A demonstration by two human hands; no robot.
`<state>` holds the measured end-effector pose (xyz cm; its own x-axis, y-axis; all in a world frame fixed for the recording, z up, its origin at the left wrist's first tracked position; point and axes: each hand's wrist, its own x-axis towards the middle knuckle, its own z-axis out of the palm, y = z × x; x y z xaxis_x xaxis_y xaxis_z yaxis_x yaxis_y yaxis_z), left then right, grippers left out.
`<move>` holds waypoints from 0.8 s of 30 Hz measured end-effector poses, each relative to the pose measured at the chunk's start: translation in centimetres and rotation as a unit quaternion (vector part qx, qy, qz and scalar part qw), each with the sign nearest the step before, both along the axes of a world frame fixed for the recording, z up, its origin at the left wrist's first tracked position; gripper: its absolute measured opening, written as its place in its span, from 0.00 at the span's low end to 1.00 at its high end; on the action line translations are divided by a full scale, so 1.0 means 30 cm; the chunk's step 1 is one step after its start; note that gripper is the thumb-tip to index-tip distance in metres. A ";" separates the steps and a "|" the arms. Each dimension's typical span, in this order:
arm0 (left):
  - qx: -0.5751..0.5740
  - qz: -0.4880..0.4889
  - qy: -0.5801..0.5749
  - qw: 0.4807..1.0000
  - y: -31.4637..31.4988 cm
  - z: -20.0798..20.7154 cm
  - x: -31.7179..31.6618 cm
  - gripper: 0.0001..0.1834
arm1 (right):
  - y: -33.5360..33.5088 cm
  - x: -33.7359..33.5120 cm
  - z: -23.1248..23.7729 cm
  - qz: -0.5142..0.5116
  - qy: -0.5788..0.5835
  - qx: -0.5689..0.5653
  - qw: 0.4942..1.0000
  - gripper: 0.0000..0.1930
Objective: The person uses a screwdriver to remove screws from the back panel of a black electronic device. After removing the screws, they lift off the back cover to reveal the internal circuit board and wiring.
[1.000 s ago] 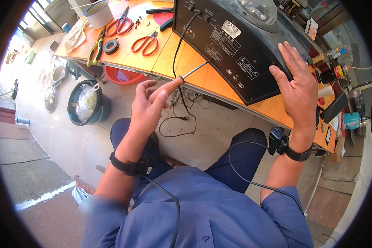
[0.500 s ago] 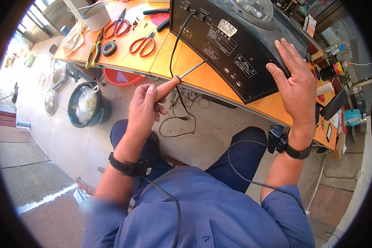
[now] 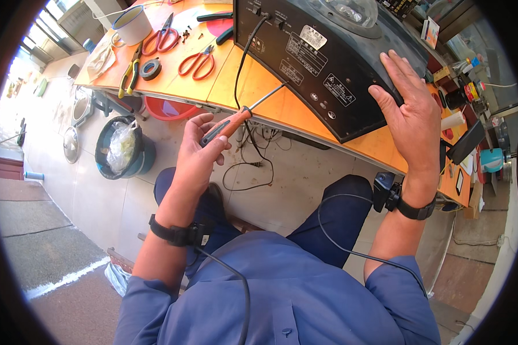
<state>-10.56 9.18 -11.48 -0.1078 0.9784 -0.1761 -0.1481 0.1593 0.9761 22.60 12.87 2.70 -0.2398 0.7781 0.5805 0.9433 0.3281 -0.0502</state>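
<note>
A black appliance [image 3: 334, 95] with label stickers and a power cord [image 3: 241, 63] stands tilted on the orange-topped bench. My left hand [image 3: 195, 152] is closed round a screwdriver [image 3: 231, 125] with an orange and grey handle. The shaft runs up to the lower edge of the appliance's labelled panel, and its tip meets that edge; any screw there is too small to make out. My right hand [image 3: 411, 112] lies on the appliance's right end, its fingers stretched out and thumb apart.
Left on the bench [image 3: 224, 86] lie two pairs of red-handled scissors [image 3: 196, 64], yellow-handled pliers [image 3: 130, 75], black tape [image 3: 151, 68] and small screws [image 3: 185, 35], beside a white mug [image 3: 132, 26]. Below are a bucket [image 3: 141, 158], a red basin [image 3: 170, 109] and cords [image 3: 244, 188].
My left hand has shifted its grip on the screwdriver: the fingers have loosened and turned, and more of the handle shows. My right hand stays on the appliance.
</note>
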 end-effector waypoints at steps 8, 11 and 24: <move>-0.030 -0.032 -0.012 0.999 -0.006 -0.002 0.005 0.28 | 0.001 0.000 -0.001 -0.002 -0.002 0.004 1.000 0.27; -0.039 -0.042 -0.023 0.998 -0.005 0.001 -0.001 0.28 | 0.000 0.000 -0.001 -0.002 -0.003 0.004 1.000 0.27; -0.102 -0.066 -0.052 0.991 -0.014 -0.005 0.014 0.24 | 0.001 0.000 0.001 -0.003 -0.012 0.007 1.000 0.27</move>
